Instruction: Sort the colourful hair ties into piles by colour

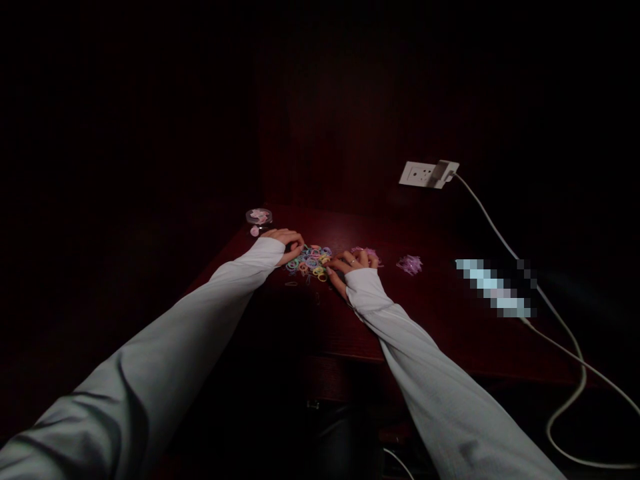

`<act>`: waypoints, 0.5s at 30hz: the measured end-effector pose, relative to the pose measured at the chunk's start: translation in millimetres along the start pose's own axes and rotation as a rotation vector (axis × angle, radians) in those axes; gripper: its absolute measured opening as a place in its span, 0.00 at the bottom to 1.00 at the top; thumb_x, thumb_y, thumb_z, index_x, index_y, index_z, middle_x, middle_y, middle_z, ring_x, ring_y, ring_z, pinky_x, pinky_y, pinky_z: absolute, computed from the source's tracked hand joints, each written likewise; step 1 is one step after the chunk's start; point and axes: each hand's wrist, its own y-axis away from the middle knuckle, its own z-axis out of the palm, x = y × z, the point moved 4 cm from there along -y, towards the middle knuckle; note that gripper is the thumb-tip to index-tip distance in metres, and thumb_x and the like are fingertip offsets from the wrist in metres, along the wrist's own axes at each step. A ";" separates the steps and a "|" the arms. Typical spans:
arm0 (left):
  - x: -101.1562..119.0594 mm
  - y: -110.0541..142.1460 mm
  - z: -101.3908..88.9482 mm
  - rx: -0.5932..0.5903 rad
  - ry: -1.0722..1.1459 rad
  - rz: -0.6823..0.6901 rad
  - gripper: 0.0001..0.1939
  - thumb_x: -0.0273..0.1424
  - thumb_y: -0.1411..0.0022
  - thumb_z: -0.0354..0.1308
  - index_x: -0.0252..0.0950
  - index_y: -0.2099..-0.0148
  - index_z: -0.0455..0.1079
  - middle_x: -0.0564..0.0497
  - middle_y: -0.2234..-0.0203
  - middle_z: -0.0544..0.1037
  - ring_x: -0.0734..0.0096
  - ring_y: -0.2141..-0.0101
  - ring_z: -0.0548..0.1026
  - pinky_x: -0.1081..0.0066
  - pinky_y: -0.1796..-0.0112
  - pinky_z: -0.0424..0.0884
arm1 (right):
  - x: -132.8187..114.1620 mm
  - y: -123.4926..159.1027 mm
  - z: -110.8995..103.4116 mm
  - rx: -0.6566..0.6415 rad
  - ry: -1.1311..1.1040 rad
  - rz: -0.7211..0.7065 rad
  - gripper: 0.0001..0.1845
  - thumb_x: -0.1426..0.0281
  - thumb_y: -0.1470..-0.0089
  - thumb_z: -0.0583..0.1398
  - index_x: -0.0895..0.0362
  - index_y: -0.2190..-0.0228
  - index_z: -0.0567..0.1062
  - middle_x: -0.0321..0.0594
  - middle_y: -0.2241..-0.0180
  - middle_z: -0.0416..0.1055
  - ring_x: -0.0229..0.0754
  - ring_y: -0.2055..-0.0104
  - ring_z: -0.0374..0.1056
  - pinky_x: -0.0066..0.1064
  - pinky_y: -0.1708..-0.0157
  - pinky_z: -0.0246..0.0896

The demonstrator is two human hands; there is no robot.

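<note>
A pile of small pastel elastic hair ties lies on the dark red table, between my two hands. At its left edge rests my left hand, its fingers loosely bent and the thumb a little apart; I see nothing in it. My right hand, wearing a ring, reaches the pile's right edge. Its thumb and index fingertips come together there, and whatever lies between them is too small to name. Pink hair ties lie just behind the right hand, partly hidden by it. A separate purple bunch lies farther right.
A round clear container with pink pieces stands at the back left, a pink item beside it. On the right lies a blurred-out device with a white cable nearby. A charger sits in the wall socket.
</note>
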 end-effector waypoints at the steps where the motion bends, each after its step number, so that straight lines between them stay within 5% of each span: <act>1: 0.8 -0.4 0.1 0.007 0.002 0.002 0.08 0.32 0.35 0.53 0.38 0.60 0.73 0.48 0.66 0.78 0.62 0.63 0.74 0.64 0.58 0.65 | -0.1 0.1 -0.3 -0.009 0.004 0.005 0.19 0.59 0.31 0.52 0.44 0.49 0.80 0.40 0.49 0.76 0.52 0.46 0.58 0.45 0.46 0.44; 6: 3.0 -1.3 1.8 0.005 0.007 -0.003 0.10 0.35 0.33 0.54 0.39 0.57 0.74 0.50 0.65 0.78 0.62 0.61 0.74 0.64 0.57 0.65 | -1.6 2.3 0.5 -0.058 -0.001 -0.028 0.22 0.56 0.31 0.52 0.38 0.41 0.74 0.39 0.46 0.73 0.51 0.48 0.58 0.42 0.49 0.47; 15: 0.1 -2.8 7.6 -0.038 0.012 -0.005 0.10 0.37 0.33 0.55 0.39 0.57 0.75 0.51 0.64 0.78 0.63 0.59 0.74 0.65 0.57 0.63 | -3.0 2.5 -1.2 -0.082 -0.020 -0.021 0.19 0.57 0.31 0.52 0.42 0.48 0.80 0.38 0.46 0.73 0.50 0.48 0.58 0.41 0.49 0.46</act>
